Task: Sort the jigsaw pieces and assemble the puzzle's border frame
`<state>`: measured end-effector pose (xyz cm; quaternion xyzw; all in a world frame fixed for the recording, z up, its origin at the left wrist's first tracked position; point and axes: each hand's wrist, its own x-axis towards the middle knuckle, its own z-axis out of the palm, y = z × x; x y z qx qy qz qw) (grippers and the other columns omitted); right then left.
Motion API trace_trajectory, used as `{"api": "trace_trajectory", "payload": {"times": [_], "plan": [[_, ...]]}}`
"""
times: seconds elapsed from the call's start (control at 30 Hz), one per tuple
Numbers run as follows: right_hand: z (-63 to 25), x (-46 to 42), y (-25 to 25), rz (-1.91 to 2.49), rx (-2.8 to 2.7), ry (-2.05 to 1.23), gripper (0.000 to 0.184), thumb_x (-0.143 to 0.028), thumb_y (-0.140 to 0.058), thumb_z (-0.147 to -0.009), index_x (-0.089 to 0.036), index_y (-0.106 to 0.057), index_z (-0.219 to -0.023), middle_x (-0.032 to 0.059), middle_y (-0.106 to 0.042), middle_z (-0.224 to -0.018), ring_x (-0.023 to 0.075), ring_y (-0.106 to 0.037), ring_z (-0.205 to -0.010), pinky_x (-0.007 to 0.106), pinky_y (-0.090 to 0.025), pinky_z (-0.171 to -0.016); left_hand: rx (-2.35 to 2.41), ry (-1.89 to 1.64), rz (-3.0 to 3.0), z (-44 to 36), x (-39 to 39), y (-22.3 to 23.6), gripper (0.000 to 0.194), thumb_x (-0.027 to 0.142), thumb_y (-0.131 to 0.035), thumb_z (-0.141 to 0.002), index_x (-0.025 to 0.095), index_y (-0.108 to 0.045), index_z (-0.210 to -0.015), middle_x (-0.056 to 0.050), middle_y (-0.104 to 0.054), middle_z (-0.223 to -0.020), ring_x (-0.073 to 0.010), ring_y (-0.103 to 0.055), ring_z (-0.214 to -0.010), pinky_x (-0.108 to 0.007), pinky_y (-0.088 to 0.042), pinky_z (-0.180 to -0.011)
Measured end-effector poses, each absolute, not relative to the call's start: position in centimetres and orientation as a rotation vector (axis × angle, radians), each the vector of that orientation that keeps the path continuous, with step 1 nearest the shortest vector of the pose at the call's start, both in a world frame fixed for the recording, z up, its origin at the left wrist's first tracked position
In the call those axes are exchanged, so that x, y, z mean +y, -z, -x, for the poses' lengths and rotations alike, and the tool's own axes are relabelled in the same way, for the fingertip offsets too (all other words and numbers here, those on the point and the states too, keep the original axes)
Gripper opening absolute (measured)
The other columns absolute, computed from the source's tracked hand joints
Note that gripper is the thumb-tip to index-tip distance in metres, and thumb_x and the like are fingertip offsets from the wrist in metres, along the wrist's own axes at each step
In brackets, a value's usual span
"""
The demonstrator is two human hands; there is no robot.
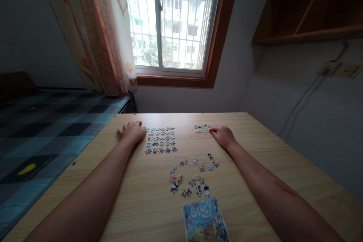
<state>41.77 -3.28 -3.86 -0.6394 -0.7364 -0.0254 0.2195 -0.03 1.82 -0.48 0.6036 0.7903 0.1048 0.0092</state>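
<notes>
Small puzzle pieces [209, 167] lie scattered on the desk [141, 185], just beyond a blue box [205, 219] lettered "Bluey". Farther back, more stand in two neat groups: a larger block [162, 144] of five rows on the left and a smaller block [202, 126] of two rows on the right. The right hand [222, 135] has its fingertips drawn together at the smaller block's right end; whether they pinch a piece, I cannot tell. The left hand [132, 132], loosely curled, rests beside the larger block's left edge; its grip is unclear. Beyond the desk is a window [181, 26].
</notes>
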Motion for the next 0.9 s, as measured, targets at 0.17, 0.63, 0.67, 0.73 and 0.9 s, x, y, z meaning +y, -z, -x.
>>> {"api": "trace_trajectory", "payload": {"times": [0.17,0.63,0.67,0.73,0.9], "plan": [[-41.7,-3.4,3.7,1.756,-2.044,0.078,0.021,-0.03,-0.061,-0.094,-0.029,-0.081,-0.099,0.0028,-0.078,-0.108,0.0212,-0.067,-0.106,0.031,-0.048,-0.096,2.486,-0.351,-1.887,0.2,2.1,0.8,0.055,0.046,-0.041,-0.086,0.026,-0.061,-0.134,-0.016,-0.052,-0.147,-0.0378,-0.043,-0.134,-0.057,-0.03,-0.11],[-40.2,-4.8,2.3,1.398,-2.04,0.076,0.014,-0.026,-0.066,-0.091,-0.022,-0.08,-0.092,0.0059,-0.076,-0.087,0.0205,-0.065,-0.089,0.033,-0.046,-0.089,2.477,-0.33,-1.888,0.1,2.0,0.7,0.057,0.046,-0.041,-0.088,0.025,-0.059,-0.137,-0.016,-0.05,-0.149,-0.0375,-0.043,-0.135,-0.057,-0.031,-0.11],[-39.8,-5.2,1.7,1.315,-2.087,0.034,0.013,-0.027,-0.068,-0.09,-0.022,-0.08,-0.091,0.0053,-0.075,-0.084,0.0194,-0.065,-0.086,0.032,-0.046,-0.087,2.475,-0.323,-1.887,0.1,2.0,0.6,0.057,0.046,-0.04,-0.088,0.025,-0.059,-0.137,-0.016,-0.05,-0.149,-0.0374,-0.042,-0.135,-0.057,-0.031,-0.11],[-38.6,-6.1,0.3,1.174,-2.214,-0.113,0.011,-0.027,-0.07,-0.089,-0.022,-0.079,-0.086,0.0034,-0.072,-0.077,0.0162,-0.063,-0.076,0.029,-0.046,-0.079,2.477,-0.317,-1.883,0.1,2.0,0.6,0.056,0.047,-0.04,-0.088,0.025,-0.059,-0.136,-0.016,-0.049,-0.149,-0.0373,-0.042,-0.135,-0.057,-0.031,-0.11],[-35.3,-8.4,-1.9,0.925,-2.53,-0.461,0.009,-0.032,-0.078,-0.082,-0.023,-0.078,-0.081,0.0,-0.069,-0.075,0.0133,-0.061,-0.073,0.025,-0.045,-0.071,2.467,-0.329,-1.88,0.0,1.8,0.5,0.055,0.046,-0.04,-0.088,0.025,-0.06,-0.135,-0.016,-0.05,-0.148,-0.037,-0.043,-0.135,-0.057,-0.031,-0.11]]}}
